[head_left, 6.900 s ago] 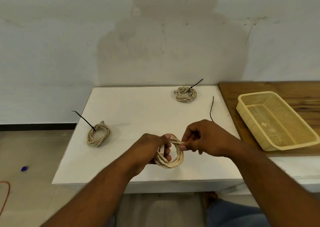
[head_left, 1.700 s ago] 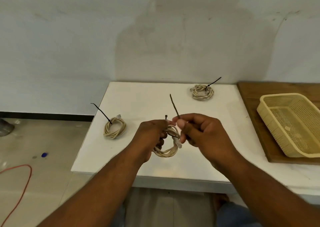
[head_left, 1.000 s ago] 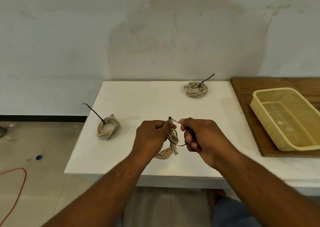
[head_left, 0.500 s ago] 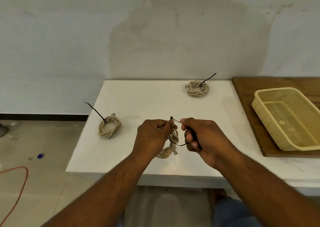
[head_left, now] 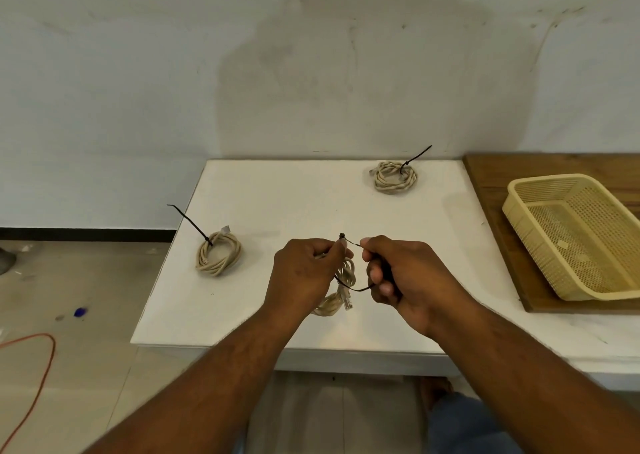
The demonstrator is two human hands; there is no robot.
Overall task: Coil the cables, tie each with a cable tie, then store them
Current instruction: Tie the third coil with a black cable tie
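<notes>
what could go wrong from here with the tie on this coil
1. The cable tie forms a wide, slack loop round the coil; if the left hand loosens its grip, the turns may spring apart before the tie is cinched.
2. The connector hangs right by the loop, so tightening might clamp onto it.
3. The right hand grips only the thin strap, which may slip.

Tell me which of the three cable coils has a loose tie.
The coil in the left hand: its black tie is a loose loop, pinched by the right hand. The left-edge coil and far coil on the table have snug ties.
</notes>
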